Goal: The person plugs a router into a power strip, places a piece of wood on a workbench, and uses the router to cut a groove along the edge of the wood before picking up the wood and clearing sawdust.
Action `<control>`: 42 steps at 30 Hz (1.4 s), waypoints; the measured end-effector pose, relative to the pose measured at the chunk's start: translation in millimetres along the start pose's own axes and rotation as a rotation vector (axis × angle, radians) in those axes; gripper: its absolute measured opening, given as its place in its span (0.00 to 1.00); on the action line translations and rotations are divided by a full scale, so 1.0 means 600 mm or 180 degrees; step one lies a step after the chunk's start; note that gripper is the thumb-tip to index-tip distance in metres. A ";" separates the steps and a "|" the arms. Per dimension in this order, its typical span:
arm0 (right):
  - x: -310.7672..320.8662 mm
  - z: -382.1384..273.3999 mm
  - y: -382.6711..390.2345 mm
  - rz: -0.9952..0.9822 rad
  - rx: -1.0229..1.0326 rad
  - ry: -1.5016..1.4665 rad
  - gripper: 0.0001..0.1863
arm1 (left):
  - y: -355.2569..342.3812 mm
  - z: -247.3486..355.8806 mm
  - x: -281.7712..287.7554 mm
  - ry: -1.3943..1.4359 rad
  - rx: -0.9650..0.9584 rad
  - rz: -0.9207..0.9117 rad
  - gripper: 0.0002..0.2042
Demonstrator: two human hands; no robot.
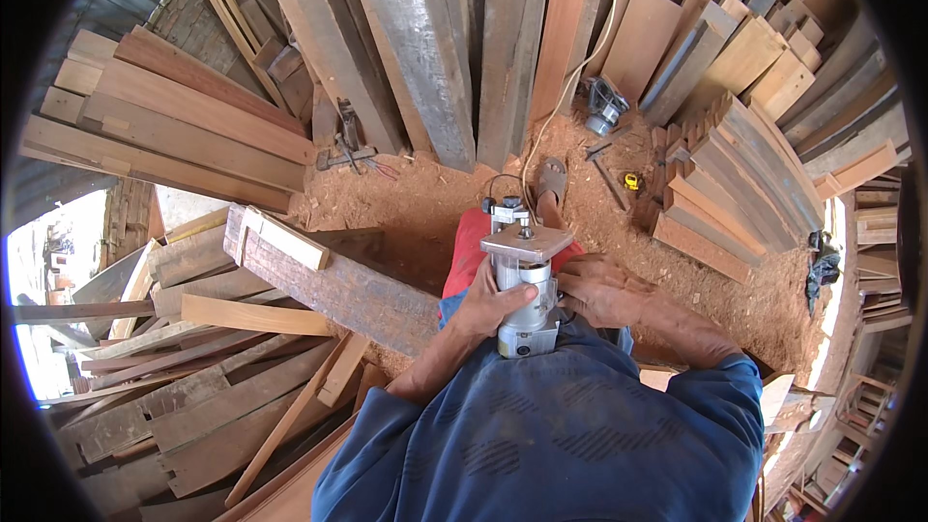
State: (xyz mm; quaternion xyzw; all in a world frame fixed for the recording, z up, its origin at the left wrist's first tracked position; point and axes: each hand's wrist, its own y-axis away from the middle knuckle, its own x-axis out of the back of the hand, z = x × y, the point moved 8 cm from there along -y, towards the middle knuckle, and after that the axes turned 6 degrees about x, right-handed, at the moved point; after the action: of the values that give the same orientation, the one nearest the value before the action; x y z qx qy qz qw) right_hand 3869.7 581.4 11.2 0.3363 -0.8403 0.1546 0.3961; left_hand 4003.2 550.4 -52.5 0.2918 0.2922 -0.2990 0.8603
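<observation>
A silver trim router (523,317) is upside down against my blue shirt, its flat square base plate (527,244) facing up. A collet nut and a small side fitting show above the plate. My left hand (486,306) wraps round the router body, with the thumb across its front. On the other side my right hand (604,292) is closed at the router's side just below the plate. Its fingertips are partly hidden, so the exact part they grip cannot be made out.
A thick plank (338,280) carrying a short wood strip (285,240) lies left of my legs. Ahead on sawdust are a corded power tool (606,108), a hammer (607,177), a yellow tape measure (632,181) and pliers (385,170). Timber stacks (208,111) surround me.
</observation>
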 end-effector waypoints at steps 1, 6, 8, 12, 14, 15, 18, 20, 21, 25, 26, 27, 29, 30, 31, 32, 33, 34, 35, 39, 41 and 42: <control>-0.002 0.001 0.000 0.0030 0.0055 0.0029 0.12 | 0.000 -0.002 0.001 0.0017 0.0010 -0.0040 0.32; -0.004 -0.004 -0.011 0.0072 0.0137 0.0166 0.12 | 0.004 -0.009 0.020 0.0110 0.0013 0.0094 0.32; -0.001 0.002 -0.019 0.0046 -0.0062 -0.0091 0.12 | 0.009 0.001 0.021 0.0176 -0.0110 0.0099 0.33; -0.028 0.036 -0.025 -0.0054 -0.0681 -0.2337 0.17 | 0.024 0.029 0.024 0.0298 -0.0323 0.0108 0.33; -0.048 0.047 -0.036 -0.0143 -0.0878 -0.3231 0.23 | 0.032 0.038 0.036 0.0258 -0.0460 0.0137 0.33; -0.056 0.049 -0.047 -0.0200 -0.0963 -0.3256 0.26 | 0.039 0.042 0.043 0.0237 -0.0530 0.0166 0.33; -0.076 0.048 -0.086 -0.0392 -0.1168 -0.2981 0.30 | 0.063 0.055 0.049 0.0352 -0.0636 0.0253 0.34; -0.092 0.049 -0.107 -0.0583 -0.1240 -0.2834 0.32 | 0.080 0.051 0.073 0.0383 -0.0769 0.0468 0.34; -0.102 0.051 -0.115 -0.0714 -0.1257 -0.2836 0.32 | 0.091 0.048 0.082 0.0407 -0.0835 0.0580 0.34; -0.118 0.043 -0.138 -0.1093 -0.1545 -0.2995 0.30 | 0.122 0.041 0.098 0.0348 -0.1004 0.1073 0.34; -0.121 0.043 -0.140 -0.1203 -0.1676 -0.3085 0.28 | 0.124 0.037 0.102 0.0331 -0.0996 0.1146 0.34; -0.122 0.045 -0.139 -0.1298 -0.1812 -0.3175 0.26 | 0.126 0.034 0.104 0.0305 -0.0980 0.1208 0.34; -0.123 0.043 -0.137 -0.1352 -0.2068 -0.3354 0.22 | 0.127 0.036 0.101 0.0331 -0.0933 0.1214 0.36; -0.120 0.039 -0.136 -0.1314 -0.2181 -0.3441 0.21 | 0.126 0.037 0.100 0.0338 -0.0905 0.1211 0.37; -0.120 0.037 -0.134 -0.1265 -0.2298 -0.3531 0.19 | 0.124 0.038 0.100 0.0358 -0.0893 0.1160 0.38; -0.121 0.039 -0.131 -0.1160 -0.2398 -0.3469 0.18 | 0.121 0.038 0.099 0.0375 -0.0877 0.1103 0.38; -0.123 0.039 -0.127 -0.1052 -0.2490 -0.3413 0.17 | 0.118 0.038 0.098 0.0384 -0.0858 0.1049 0.39; -0.123 0.040 -0.123 -0.0939 -0.2582 -0.3358 0.16 | 0.117 0.035 0.100 0.0343 -0.0864 0.1060 0.39; -0.120 0.037 -0.124 -0.0842 -0.2512 -0.3273 0.16 | 0.114 0.030 0.104 0.0301 -0.0867 0.1068 0.40; -0.145 0.054 -0.108 -0.0530 -0.2069 -0.3575 0.15 | 0.112 0.030 0.101 0.0267 -0.0890 0.1077 0.40; -0.152 0.058 -0.102 -0.0395 -0.1948 -0.3779 0.15 | 0.113 0.033 0.098 0.0255 -0.0948 0.1104 0.37; -0.148 0.049 -0.105 -0.0332 -0.1983 -0.3756 0.15 | 0.114 0.034 0.098 0.0249 -0.0976 0.1125 0.36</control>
State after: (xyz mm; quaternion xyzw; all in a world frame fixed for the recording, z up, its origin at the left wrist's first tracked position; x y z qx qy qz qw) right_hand 3937.4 559.5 -76.3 0.2745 -0.9041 -0.3244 -0.0443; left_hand 4094.9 561.2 -56.2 0.2157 0.3117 -0.0844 0.9215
